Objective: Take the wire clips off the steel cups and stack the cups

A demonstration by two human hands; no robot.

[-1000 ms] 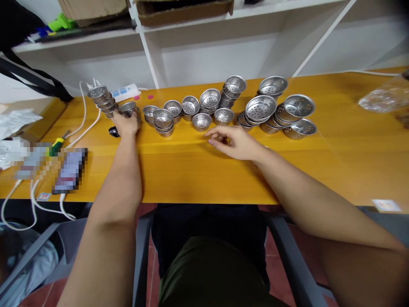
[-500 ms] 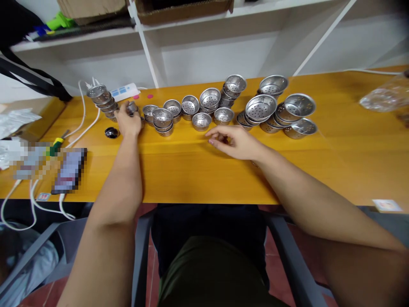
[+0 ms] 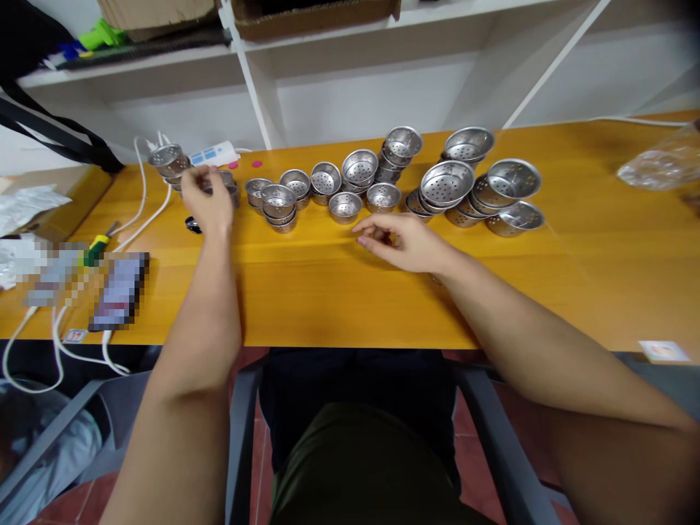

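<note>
My left hand point(image 3: 208, 203) is raised over the left part of the table, fingers loosely bent and apart, with nothing visible in them. It lies between a leaning stack of perforated metal cups point(image 3: 168, 159) and some small metal cups point(image 3: 230, 187), hiding part of both. Under its wrist side sits a shiny black round object point(image 3: 192, 224), partly covered. My right hand point(image 3: 402, 242) hovers over the middle, fingers half curled and apart, holding nothing. Nearest to it are a single perforated cup point(image 3: 345, 208) and another cup point(image 3: 383, 197).
Larger perforated cups point(image 3: 447, 184) stand stacked at the right. A white power strip point(image 3: 214, 154) lies at the back left. Phones, cables and a green-yellow screwdriver point(image 3: 97, 249) occupy the left side. A clear plastic bag point(image 3: 656, 164) rests at the far right; shelves rise behind.
My left hand has moved slightly left, away from the small cups and towards the leaning stack, now covering part of it and of the black object. My right hand has stayed put.
</note>
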